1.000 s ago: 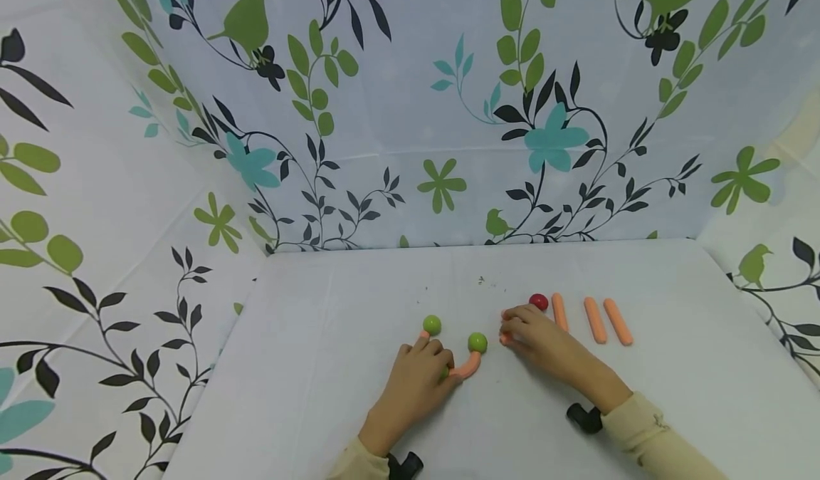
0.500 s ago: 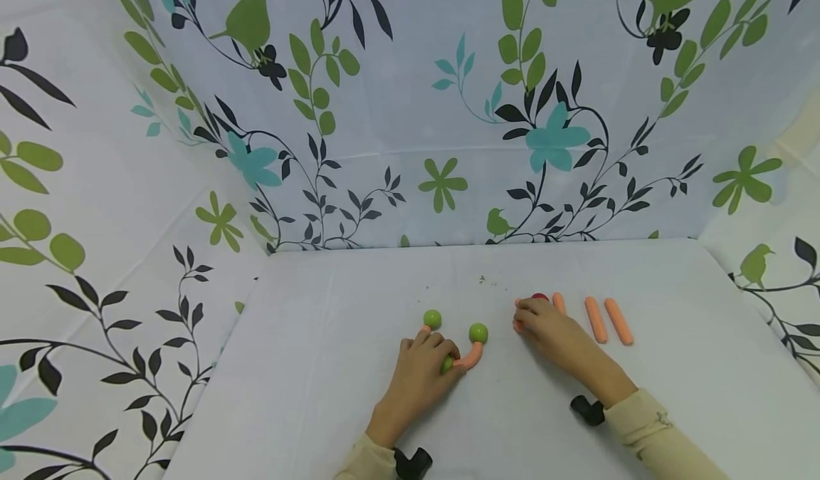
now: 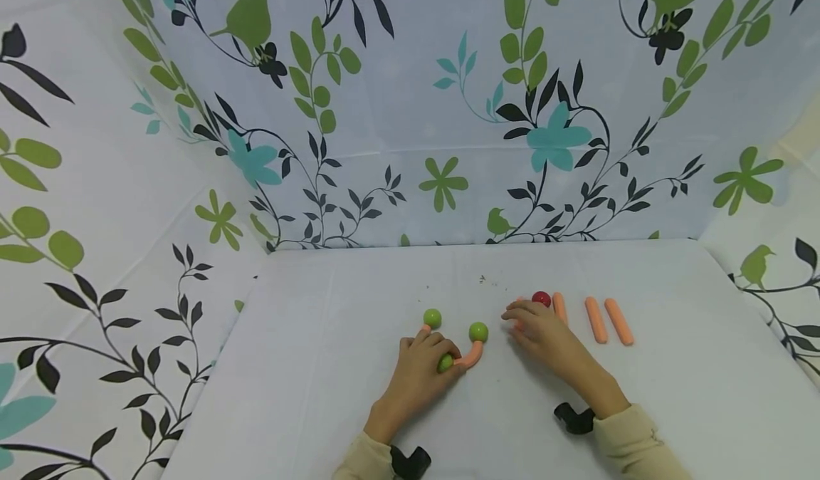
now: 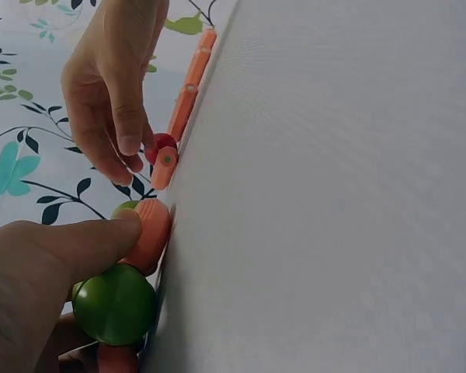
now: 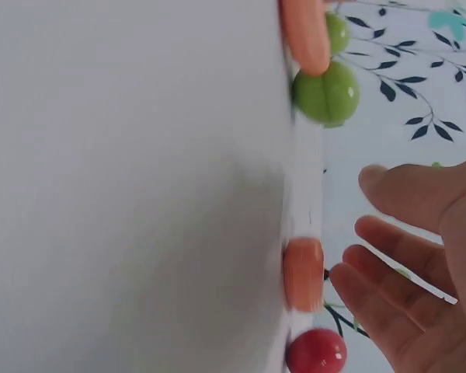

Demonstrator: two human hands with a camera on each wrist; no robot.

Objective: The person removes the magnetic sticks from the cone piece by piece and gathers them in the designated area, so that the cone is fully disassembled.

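Note:
My left hand [image 3: 430, 355] grips a green ball [image 3: 445, 363] and holds it against a curved orange piece [image 3: 472, 355]. The thumb lies on that orange piece [image 4: 149, 231], with the green ball [image 4: 115, 305] below it. Two more green balls [image 3: 432, 317] [image 3: 477, 332] cap the curve's ends. My right hand [image 3: 522, 318] hovers with relaxed fingers [image 5: 388, 268] just off a short orange stick [image 5: 304, 273] that lies beside a red ball [image 3: 541, 298]. This hand holds nothing.
Three orange sticks [image 3: 560, 308] [image 3: 595, 320] [image 3: 618, 321] lie side by side to the right of the red ball. All pieces rest on a white table [image 3: 320, 366], and leaf-patterned cloth walls [image 3: 410, 110] enclose its back and sides.
My right hand shifted back toward the red ball, let go of the short orange stick and loosened its fingers. My left hand brought the green ball up against the orange curve.

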